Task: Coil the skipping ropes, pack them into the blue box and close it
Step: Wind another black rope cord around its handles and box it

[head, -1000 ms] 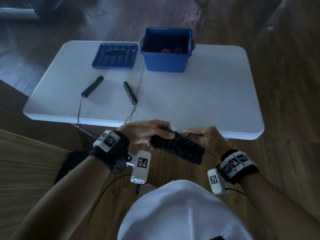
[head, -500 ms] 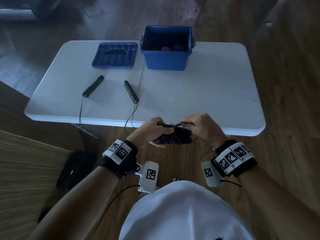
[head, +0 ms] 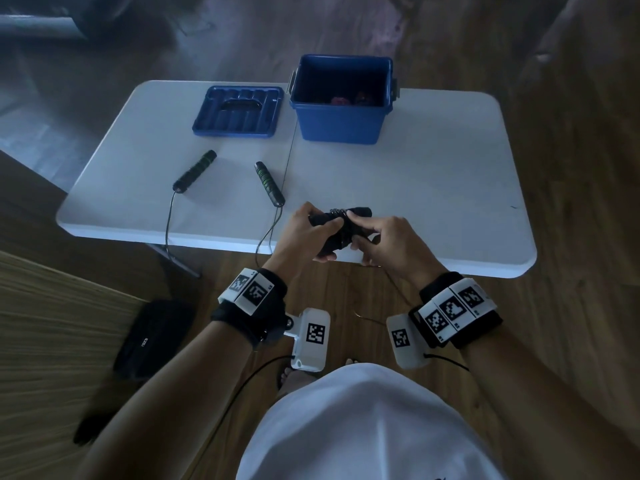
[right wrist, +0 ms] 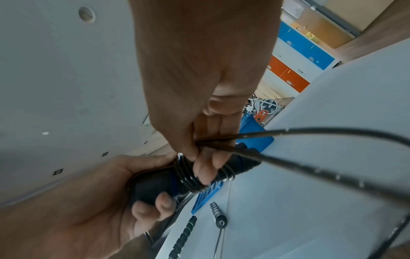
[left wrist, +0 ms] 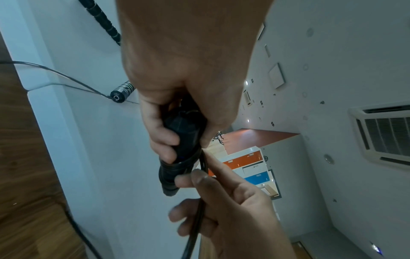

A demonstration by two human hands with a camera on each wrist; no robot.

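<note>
Blue box (head: 341, 123) stands open at the white table's (head: 433, 188) far edge, its lid (head: 238, 111) flat just beside it. My left hand (head: 300, 237) grips the black skipping-rope handles (head: 341, 216) above the near edge. My right hand (head: 384, 244) pinches the thin cord (right wrist: 299, 134) wound around them. A second rope's handles (head: 195, 171) lie on the table.

A white table (head: 433, 188) carried an open blue box (head: 341, 123), its lid (head: 239, 110) beside it, and two rope handles (head: 195, 171) lying apart
</note>
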